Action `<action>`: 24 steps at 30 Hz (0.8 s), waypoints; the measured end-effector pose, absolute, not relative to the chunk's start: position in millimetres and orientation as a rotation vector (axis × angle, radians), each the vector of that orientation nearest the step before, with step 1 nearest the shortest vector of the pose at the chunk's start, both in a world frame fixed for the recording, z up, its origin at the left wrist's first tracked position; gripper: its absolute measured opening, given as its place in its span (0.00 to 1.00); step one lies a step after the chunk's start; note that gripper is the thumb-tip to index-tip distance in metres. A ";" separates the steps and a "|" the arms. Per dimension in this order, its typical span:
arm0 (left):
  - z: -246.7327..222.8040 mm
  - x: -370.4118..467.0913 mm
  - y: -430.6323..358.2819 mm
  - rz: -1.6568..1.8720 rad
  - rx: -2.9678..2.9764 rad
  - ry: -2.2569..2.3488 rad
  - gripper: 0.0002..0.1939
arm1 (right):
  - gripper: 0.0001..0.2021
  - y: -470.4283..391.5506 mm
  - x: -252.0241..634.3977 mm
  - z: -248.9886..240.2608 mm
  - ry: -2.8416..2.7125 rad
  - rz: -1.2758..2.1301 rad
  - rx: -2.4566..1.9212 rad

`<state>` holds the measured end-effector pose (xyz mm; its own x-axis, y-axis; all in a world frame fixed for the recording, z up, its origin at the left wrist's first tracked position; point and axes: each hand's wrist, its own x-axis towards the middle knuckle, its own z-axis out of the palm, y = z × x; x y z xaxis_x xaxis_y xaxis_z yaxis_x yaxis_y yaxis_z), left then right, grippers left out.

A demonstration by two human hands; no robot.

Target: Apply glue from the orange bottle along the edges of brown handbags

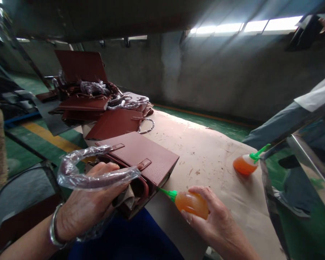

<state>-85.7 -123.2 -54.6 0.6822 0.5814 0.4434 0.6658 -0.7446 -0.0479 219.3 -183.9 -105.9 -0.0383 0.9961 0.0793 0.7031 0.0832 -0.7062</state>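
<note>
A brown leather handbag [154, 155] lies on its side at the near edge of the table, its open top toward the left. My left hand [89, 198] reaches under its plastic-wrapped handle [73, 169] and grips the bag at the opening; the fingertips are partly hidden. In my right hand [216, 216] is a squeeze bottle [192, 204] of orange liquid, held tilted between thumb and fingers. Its green nozzle points left, with the tip at the bag's lower side edge.
A second squeeze bottle [245, 164] with a green spout stands at the table's right end. Several more brown handbags [113, 124] are piled at the far left of the paper-covered table [206, 151]. Beyond the right end, a person's leg [278, 121] shows beside a metal frame.
</note>
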 end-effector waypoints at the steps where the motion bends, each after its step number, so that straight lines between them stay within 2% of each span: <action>1: -55.5 -86.2 -123.3 -0.603 -2.694 -1.015 0.26 | 0.15 -184.1 220.1 -107.5 -1.797 0.655 -1.675; 5: -54.5 -84.4 -125.3 -0.652 -2.689 -1.029 0.24 | 0.14 -183.2 223.0 -112.6 -1.801 0.542 -1.702; 13: -51.6 -81.1 -128.1 -0.699 -2.682 -1.029 0.21 | 0.14 -198.3 204.3 -99.0 -1.723 0.734 -1.589; 18: -49.9 -82.7 -129.1 -0.606 -2.679 -0.974 0.20 | 0.13 -194.9 208.0 -103.7 -1.718 0.581 -1.674; 24: -48.7 -81.9 -131.0 -0.582 -2.663 -0.943 0.21 | 0.16 -209.8 199.0 -97.3 -1.769 0.785 -1.490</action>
<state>-81.9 -131.0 -48.7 0.7098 0.5425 0.4493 0.6450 -0.7570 -0.1048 199.0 -209.8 -97.3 -0.1087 0.9868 0.1202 0.5733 0.1610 -0.8034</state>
